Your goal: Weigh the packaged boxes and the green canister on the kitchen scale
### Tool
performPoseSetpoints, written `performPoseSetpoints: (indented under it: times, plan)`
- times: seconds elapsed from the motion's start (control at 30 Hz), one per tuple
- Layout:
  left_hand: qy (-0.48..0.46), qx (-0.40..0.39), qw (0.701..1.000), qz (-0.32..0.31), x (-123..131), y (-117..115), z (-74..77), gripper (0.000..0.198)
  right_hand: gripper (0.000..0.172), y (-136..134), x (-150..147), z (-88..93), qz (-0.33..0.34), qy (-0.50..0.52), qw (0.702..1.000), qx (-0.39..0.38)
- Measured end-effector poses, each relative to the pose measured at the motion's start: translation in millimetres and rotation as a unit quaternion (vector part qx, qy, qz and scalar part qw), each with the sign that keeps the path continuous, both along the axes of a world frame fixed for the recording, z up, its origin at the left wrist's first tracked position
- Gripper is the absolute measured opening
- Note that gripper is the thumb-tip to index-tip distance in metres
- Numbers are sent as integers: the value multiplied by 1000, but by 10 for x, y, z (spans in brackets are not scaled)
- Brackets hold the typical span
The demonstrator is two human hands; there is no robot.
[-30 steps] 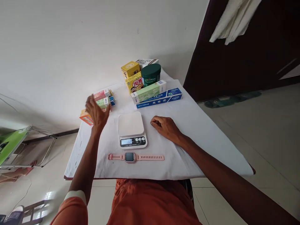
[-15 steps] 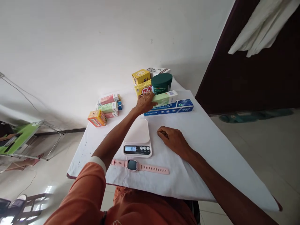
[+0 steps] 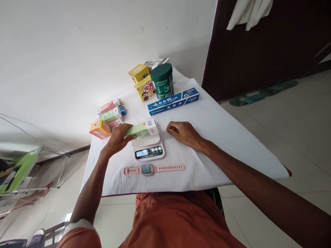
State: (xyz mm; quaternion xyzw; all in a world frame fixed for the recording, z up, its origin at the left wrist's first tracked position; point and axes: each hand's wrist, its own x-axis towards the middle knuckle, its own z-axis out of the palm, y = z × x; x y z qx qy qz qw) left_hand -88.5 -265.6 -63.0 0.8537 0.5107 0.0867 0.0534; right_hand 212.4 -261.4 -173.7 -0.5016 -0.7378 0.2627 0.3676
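My left hand [image 3: 119, 137] grips the left end of a long pale green box [image 3: 142, 129] that lies across the platform of a small white kitchen scale [image 3: 149, 147]. The scale's display is lit. My right hand [image 3: 182, 132] rests on the white tablecloth [image 3: 219, 144] just right of the scale, fingers curled under, holding nothing I can see. A pink smartwatch [image 3: 151, 169] lies flat in front of the scale.
At the back stand a long blue box [image 3: 173, 101], a dark green tub [image 3: 162, 81] and yellow boxes [image 3: 143, 82]. Several small boxes [image 3: 108, 117] are stacked at the left. The table edge is close to my body; a folding rack [image 3: 23, 168] stands left.
My left hand reached to the back, took the pale green box from on top of the blue box and brought it onto the scale. My right hand stayed put.
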Motion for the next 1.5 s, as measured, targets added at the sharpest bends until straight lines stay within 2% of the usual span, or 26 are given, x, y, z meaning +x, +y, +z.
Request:
performPoseSetpoints:
  times: [0.1,0.17,0.27,0.4,0.53,0.63,0.7,0.8,0.93,1.03,1.1,1.17,1.27,1.33,1.4,1.5]
  plan:
    - [-13,4,1000,10,-37,-79,-130,33,16,-17,-3,31,-2,10,1000,-3]
    - [-32,8,999,10,-41,-88,-127,43,17,-30,-4,51,-1,20,1000,-8]
    - [-88,38,995,11,-90,-92,-8,57,18,-38,-1,61,1,31,999,-16]
    - [-154,117,980,55,-219,-127,231,52,17,-34,5,44,4,35,999,-19]
    - [-154,150,972,98,-269,-197,411,55,16,-35,7,26,-2,26,999,-18]
    - [-148,152,971,107,-223,-235,463,58,16,-39,6,27,-5,21,1000,-15]
    - [-146,142,974,96,-158,-247,444,58,16,-39,4,30,-7,17,1000,-14]
    - [-127,103,986,41,-17,-249,316,54,16,-39,0,35,-5,11,1000,-11]
    - [-10,20,1000,-17,159,-196,60,47,18,-42,1,39,2,3,1000,-4]
    - [36,-20,999,-31,168,-95,-1,35,18,-39,12,43,10,-1,1000,5]
    - [27,-6,999,-33,91,-4,84,31,19,-33,18,44,16,3,1000,9]
    - [13,40,999,-14,-44,122,255,32,19,-28,20,43,20,10,1000,12]
    - [6,114,992,47,-313,428,551,37,18,-24,18,39,19,11,1000,18]
    - [15,139,985,98,-503,700,683,37,18,-25,15,38,16,7,1000,21]
    - [28,126,980,153,-674,972,724,36,18,-30,10,43,15,7,1000,24]
    - [40,88,973,209,-859,1279,655,33,19,-36,4,55,14,9,999,30]
